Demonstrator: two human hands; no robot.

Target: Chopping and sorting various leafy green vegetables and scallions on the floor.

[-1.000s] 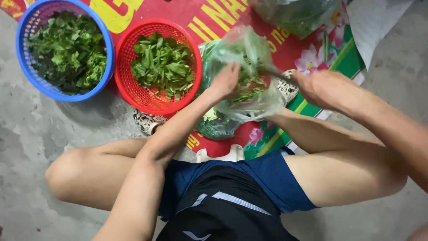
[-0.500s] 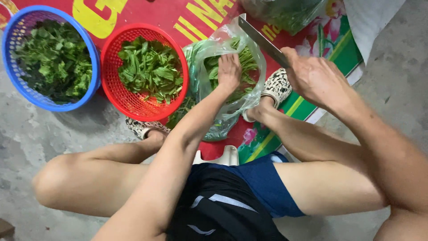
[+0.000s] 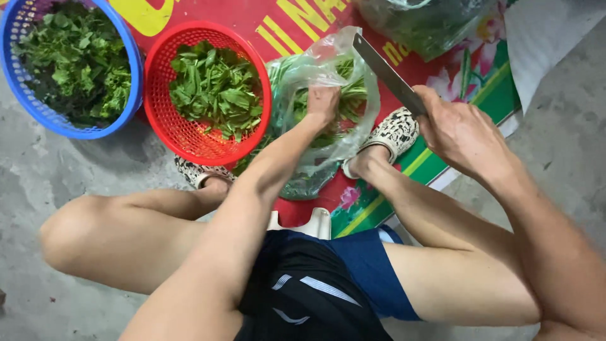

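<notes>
Concrete floor point(image 3: 38, 183), grey and stained, with a red printed mat point(image 3: 303, 25) spread across the top of frame; green floral border at 3 o'clock.

Left hand point(image 3: 323, 101) reaches into a clear plastic bag point(image 3: 328, 69) at 12 o'clock of the person's knees, closed around a bunch of green stems point(image 3: 350, 104). Fingertips are hidden behind the bunch, bag film blurs the rest.

Right hand point(image 3: 464, 132) at 2 o'clock is clenched on a cleaver point(image 3: 385, 69); handle fully hidden in the fist, blade points up-left, its tip just beside the bag.

Red basket point(image 3: 183, 132) of cut greens sits at 10 o'clock of the bag, touching it. Blue basket point(image 3: 126, 88) of leafy greens at 9 o'clock, cut off by the frame's left and top edges. Second bag of greens point(image 3: 429, 25) at 1 o'clock, cropped at top.

Patterned shoes point(image 3: 394, 132) partly hidden by legs and bag. White low stool point(image 3: 315, 221) mostly hidden under the shorts.
</notes>
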